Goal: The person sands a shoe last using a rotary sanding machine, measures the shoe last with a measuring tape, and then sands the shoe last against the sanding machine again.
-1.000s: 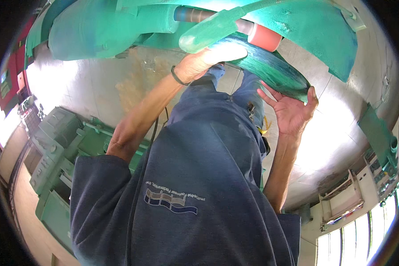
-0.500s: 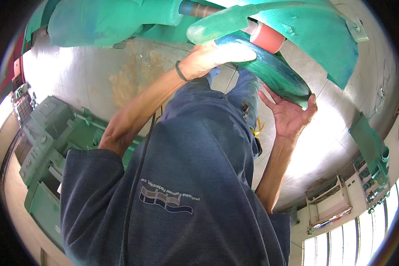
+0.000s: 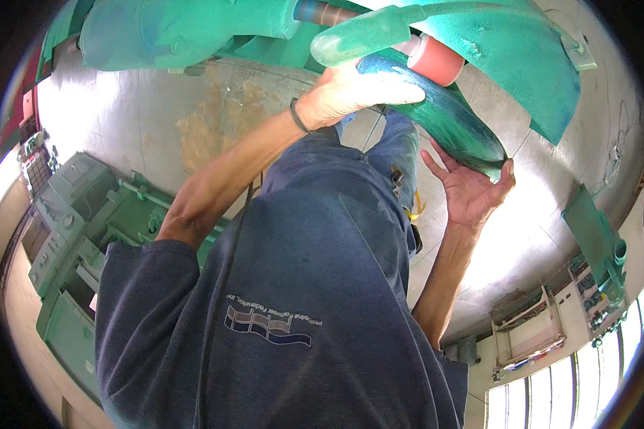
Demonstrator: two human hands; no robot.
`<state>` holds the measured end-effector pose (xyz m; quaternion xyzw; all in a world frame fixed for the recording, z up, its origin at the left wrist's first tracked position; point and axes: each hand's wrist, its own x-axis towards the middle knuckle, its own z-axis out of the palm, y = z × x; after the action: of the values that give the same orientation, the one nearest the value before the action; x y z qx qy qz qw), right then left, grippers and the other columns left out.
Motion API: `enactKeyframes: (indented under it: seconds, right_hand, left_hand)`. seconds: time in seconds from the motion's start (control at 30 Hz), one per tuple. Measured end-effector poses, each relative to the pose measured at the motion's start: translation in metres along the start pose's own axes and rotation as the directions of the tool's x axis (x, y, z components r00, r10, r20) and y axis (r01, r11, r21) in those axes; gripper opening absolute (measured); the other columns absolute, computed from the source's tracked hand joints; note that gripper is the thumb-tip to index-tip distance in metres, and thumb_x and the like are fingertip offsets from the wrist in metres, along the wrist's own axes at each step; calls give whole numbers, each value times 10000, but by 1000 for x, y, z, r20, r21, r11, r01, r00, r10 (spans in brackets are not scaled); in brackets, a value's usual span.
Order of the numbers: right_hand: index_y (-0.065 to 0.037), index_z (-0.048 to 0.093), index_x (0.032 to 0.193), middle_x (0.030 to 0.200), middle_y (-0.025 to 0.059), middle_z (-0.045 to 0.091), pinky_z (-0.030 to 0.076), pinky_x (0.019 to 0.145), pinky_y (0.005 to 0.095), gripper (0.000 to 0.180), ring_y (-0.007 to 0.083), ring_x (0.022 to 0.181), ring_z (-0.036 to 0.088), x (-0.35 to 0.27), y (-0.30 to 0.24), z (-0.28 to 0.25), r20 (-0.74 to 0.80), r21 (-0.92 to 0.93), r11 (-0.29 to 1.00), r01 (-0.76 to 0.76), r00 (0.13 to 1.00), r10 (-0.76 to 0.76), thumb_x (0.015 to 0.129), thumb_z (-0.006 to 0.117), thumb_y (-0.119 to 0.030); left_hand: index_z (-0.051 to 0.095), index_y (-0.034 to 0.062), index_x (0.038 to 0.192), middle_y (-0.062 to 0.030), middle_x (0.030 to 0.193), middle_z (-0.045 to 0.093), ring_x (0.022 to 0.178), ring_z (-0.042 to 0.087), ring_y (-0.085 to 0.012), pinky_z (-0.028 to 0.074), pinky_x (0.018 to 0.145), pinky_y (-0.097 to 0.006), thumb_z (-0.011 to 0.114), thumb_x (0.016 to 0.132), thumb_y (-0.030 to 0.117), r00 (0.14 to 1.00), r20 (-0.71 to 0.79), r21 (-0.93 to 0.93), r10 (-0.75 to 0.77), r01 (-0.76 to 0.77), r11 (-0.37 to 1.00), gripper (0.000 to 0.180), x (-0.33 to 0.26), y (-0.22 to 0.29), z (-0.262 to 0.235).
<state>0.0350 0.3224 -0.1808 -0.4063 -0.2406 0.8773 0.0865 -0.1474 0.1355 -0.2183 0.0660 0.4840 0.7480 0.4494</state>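
Observation:
A long, glossy, dark blue-green shoe-shaped piece (image 3: 447, 121) slants between my hands, below the green machine. My left hand (image 3: 361, 91) grips its upper left end, thumb laid along the top and fingers hidden underneath. Around its lower right tip curl the thumb and fingers of my right hand (image 3: 476, 187), with some other fingers spread. A red roller (image 3: 435, 61) on the machine's shaft overlaps the piece's upper edge and appears to touch it. Whether the roller turns cannot be told.
The green machine housing (image 3: 186, 32) runs across the top, with a rounded green arm (image 3: 361, 36) beside the roller and a wide green guard (image 3: 508, 64) to the right. Another green machine (image 3: 71, 222) stands at left. A wooden rack (image 3: 529, 329) is at lower right.
Both hands and the piece have shifted slightly right and down in the picture. The roller and machine also sit a little further right. My grip looks the same.

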Motion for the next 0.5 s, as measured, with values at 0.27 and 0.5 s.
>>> enactKeyframes:
  seconds: [0.27,0.5]
  right_hand:
    - [7,331,1440,1440,330,380,379,976,776,904,612,1225,452,1,-5,-7,-40,0,1000,-21,999,21,838,624,-601]
    - [0,379,1420,1423,313,420,379,976,779,881,606,1227,458,-2,-5,-11,-19,11,1000,2,1000,-2,834,619,-611]
  left_hand:
    - [389,-9,1404,-93,1119,688,998,686,-153,570,831,-286,814,785,40,995,-71,44,-68,71,996,753,7,10,18]
    - [394,-10,1405,-95,1224,627,1100,636,-173,515,958,-322,820,779,32,998,-20,87,-57,59,995,758,5,14,22]
